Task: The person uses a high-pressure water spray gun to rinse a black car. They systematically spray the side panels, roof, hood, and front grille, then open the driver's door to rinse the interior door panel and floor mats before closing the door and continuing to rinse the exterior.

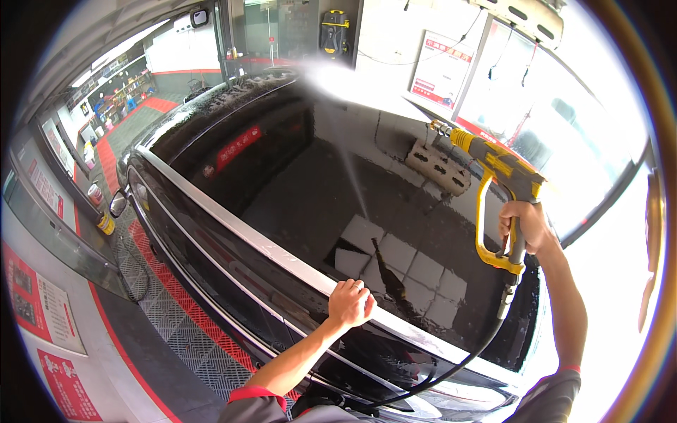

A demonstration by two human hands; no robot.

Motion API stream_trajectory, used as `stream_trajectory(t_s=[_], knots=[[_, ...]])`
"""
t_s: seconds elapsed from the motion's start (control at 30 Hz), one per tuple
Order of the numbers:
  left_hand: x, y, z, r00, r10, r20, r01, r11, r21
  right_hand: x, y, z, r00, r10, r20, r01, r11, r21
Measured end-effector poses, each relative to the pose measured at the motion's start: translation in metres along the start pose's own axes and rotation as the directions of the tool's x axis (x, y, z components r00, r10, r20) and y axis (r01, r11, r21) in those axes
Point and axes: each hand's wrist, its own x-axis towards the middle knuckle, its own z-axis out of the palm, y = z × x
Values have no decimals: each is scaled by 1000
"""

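My right hand [529,224] grips the handle of a yellow and grey pressure washer gun [500,164], held above a dark car's wet, glossy roof [285,180]. The gun's metal nozzle points to the upper left, and white spray shows over the far side of the roof. A black hose [484,343] hangs from the fitting under the handle and curves down to the left. My left hand [351,304], a ring on one finger, rests on the silver roof rail [238,232] with its fingers curled over it. The roof reflects the gun and the ceiling panels.
Grey and red floor grating [185,306] runs along the car's side, with a hose [143,285] lying on it. Buckets [106,223] stand by the left wall. A side mirror [118,203] sticks out from the car. Behind it are a wall-hung vacuum cleaner [335,34] and a poster [441,69].
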Motion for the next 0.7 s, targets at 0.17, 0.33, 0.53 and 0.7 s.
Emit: stream_trajectory(t_s=[0.17,0.33,0.53,0.7], knots=[[-1,-1,2,999,15,-41,-15,1000,-2,-4,-7,10,999,6,38,-7,999,35],[-1,-1,1,999,8,-38,-9,1000,-18,-11,-9,16,996,10,90,-17,997,80],[1,1,-3,999,17,-51,-18,1000,-19,-20,-16,28,977,-27,211,8,996,90],[3,4,-9,1000,2,-18,-3,999,-32,-36,-30,42,965,-44,257,29,998,61]])
